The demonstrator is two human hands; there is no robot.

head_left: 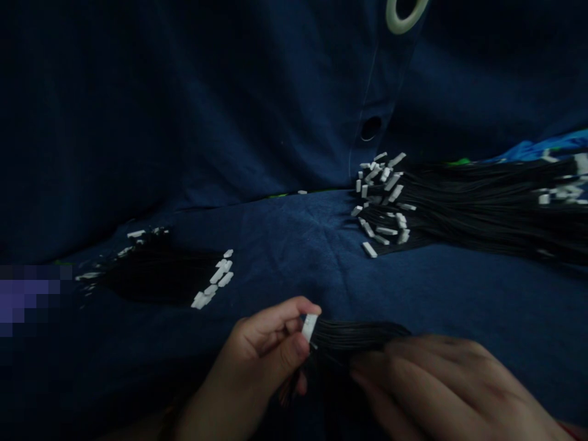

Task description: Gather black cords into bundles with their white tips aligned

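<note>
My left hand (pixel 266 349) pinches a white connector (pixel 309 327) upright between thumb and index finger. Black wires (pixel 358 332) run from there to the right, bunched together. Their far part passes behind my right hand (pixel 427 380), whose fingers are curled and pressed together around the bunch; the fingertips are dark and a little blurred. Below my left thumb, a few thin dark strands hang near the palm. The rest of the bunch under the hands is in shadow.
A bundle of black wires with white end connectors (pixel 211 278) lies on the dark blue cloth (pixel 294 245) at left. At right lies a larger, longer bundle (pixel 468 202). Behind hangs blue fabric with a pale ring (pixel 404 24). Brighter blue material (pixel 533 149) shows at far right.
</note>
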